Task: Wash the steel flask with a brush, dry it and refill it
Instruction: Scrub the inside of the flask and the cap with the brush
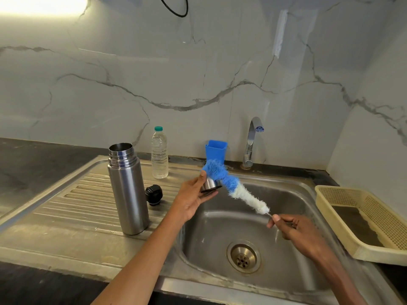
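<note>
The steel flask (128, 190) stands upright and uncapped on the ribbed drainboard, left of the sink. Its black stopper (153, 194) lies on the drainboard just to its right. My left hand (193, 195) holds the flask's small steel cup lid (211, 185) over the sink's left edge. My right hand (296, 231) pinches the wire handle of a blue and white bottle brush (231, 186). The brush's blue tip lies against the top of the cup lid.
A clear plastic water bottle (159, 153) with a green cap stands behind the flask. A blue holder (216, 150) and the tap (252, 142) are at the back of the sink (293, 201). A cream plastic basket (374, 221) sits at the right.
</note>
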